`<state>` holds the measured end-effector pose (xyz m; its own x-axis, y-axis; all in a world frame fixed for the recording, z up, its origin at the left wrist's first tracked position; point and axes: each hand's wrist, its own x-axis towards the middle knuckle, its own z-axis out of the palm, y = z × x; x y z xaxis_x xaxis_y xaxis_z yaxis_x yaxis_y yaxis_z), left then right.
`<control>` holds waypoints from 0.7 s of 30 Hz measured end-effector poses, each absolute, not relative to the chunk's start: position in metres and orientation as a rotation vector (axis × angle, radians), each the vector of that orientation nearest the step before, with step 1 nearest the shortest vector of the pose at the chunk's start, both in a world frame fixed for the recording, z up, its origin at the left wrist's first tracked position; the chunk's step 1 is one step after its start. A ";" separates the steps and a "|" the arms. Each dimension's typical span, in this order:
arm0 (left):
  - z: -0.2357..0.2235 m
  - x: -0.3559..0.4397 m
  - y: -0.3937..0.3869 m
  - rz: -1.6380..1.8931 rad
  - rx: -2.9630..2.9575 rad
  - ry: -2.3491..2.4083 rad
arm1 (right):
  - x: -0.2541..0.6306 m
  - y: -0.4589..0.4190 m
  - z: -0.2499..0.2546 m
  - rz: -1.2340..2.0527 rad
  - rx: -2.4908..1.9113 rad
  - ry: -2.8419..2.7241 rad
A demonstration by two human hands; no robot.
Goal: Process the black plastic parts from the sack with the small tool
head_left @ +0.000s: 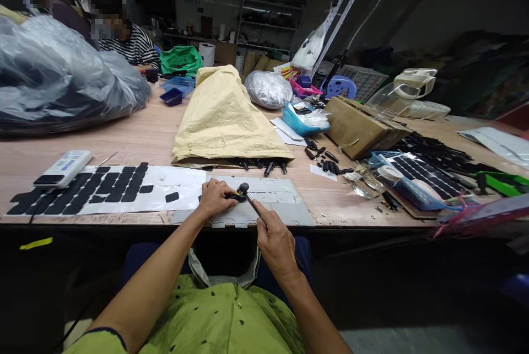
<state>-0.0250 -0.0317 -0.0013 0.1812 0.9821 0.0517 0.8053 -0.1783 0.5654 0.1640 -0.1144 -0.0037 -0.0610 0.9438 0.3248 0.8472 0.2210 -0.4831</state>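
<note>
My right hand (275,235) is closed around the thin handle of a small hammer (244,188) with a round dark head. That head is right beside the fingertips of my left hand (217,197), over a small black part (237,198). My left fingers pinch this part against a grey board (273,194) at the table's front edge; its exact shape is partly hidden. Behind the board lies a yellowish sack (227,122), with several black cylindrical pieces (268,169) at its mouth.
On the left are a sheet with black stickers (124,183), a white device (64,168) and a large plastic bag (61,78). A cardboard box (357,128), loose black pieces (330,166) and a blue basket (417,177) occupy the right. A person in stripes (130,45) sits across.
</note>
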 end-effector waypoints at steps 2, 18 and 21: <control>-0.001 -0.025 -0.032 0.581 2.046 1.689 | 0.164 -0.115 -0.003 0.218 -1.642 -1.914; 0.003 -0.026 -0.032 0.602 1.983 1.735 | 0.163 -0.119 -0.007 0.270 -1.647 -1.933; 0.005 -0.026 -0.032 0.611 1.975 1.725 | 0.161 -0.120 -0.002 0.279 -1.625 -1.879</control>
